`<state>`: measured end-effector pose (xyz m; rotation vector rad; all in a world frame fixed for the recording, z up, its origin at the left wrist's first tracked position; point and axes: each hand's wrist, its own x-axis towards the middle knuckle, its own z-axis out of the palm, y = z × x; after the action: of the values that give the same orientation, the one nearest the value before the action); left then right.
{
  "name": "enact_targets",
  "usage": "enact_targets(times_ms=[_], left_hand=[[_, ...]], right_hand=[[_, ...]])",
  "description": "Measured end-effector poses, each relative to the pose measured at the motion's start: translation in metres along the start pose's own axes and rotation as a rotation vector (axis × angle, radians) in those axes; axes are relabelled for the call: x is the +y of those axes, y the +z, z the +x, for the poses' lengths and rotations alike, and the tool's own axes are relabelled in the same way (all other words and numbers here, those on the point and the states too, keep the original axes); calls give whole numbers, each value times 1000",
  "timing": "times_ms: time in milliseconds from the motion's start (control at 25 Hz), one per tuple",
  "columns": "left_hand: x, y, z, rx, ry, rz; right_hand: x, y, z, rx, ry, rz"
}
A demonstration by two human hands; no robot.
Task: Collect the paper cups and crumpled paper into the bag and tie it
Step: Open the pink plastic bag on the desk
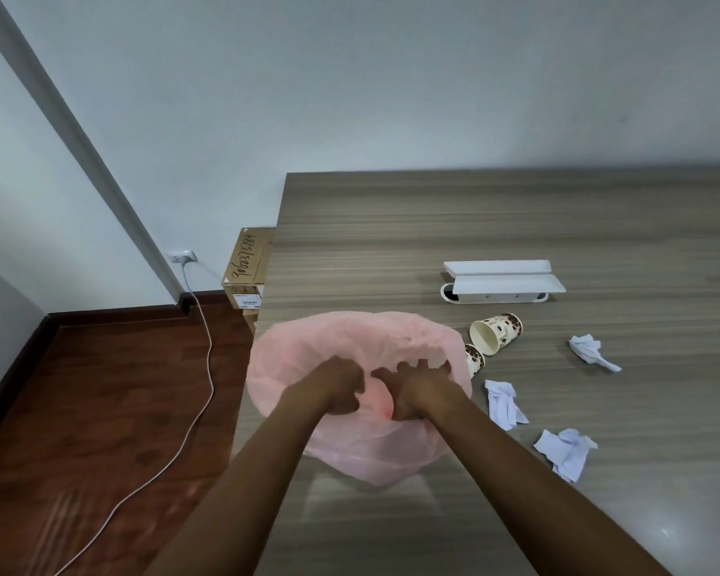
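Both our hands, left hand (pixel 338 384) and right hand (pixel 417 386), pinch the pink plastic bag (pixel 350 347) at its mouth over the table edge (pixel 292 513). We should spread the rim wide. Beyond lie three crumpled papers (pixel 565 451) and two paper cups (pixel 496 334) on their sides.

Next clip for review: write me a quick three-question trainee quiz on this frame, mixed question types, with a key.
1. True or false: both hands grip the pink bag.
2. How many crumpled papers lie on the table? A) one B) three C) five
3. Fill in: the larger paper cup lies on its ____.

Key: 1 true. 2 B: one far right, one beside the bag, one nearest the camera. 3 side. A second cup lies partly behind the bag.
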<state>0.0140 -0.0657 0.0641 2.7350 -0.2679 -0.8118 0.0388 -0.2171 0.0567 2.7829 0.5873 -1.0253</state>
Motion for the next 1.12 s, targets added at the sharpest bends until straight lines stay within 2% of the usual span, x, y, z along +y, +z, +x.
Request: enact_targets(times_ms=[120, 240, 280, 440, 560, 680, 840, 920, 1040, 1120], left_hand=[[-26, 4, 5, 34, -218, 231], [-45, -14, 0, -53, -424, 178], [-45, -19, -1, -103, -428, 172], [-38, -24, 2, -150, -260, 315], [-36, -29, -2, -203, -129, 556], [-33, -20, -4, -198, -109, 500], [-25, -1, 0, -214, -104, 348], [-21, 10, -2, -238, -139, 299], [-25, 21, -3, -368, -87, 418], [-26, 23, -3, -358, -27, 506]], right_hand=[[15, -6, -4, -43, 37, 10], [33, -15, -3, -207, 69, 6], [37, -19, -2, -248, 77, 10], [41, -35, 1, -268, 57, 32], [48, -40, -4, -163, 92, 128], [39, -31, -10, -6, -12, 68], [18, -23, -1, 239, -198, 285], [16, -23, 6, 331, -134, 369], [21, -26, 14, 405, -29, 461], [23, -29, 15, 340, -33, 392]])
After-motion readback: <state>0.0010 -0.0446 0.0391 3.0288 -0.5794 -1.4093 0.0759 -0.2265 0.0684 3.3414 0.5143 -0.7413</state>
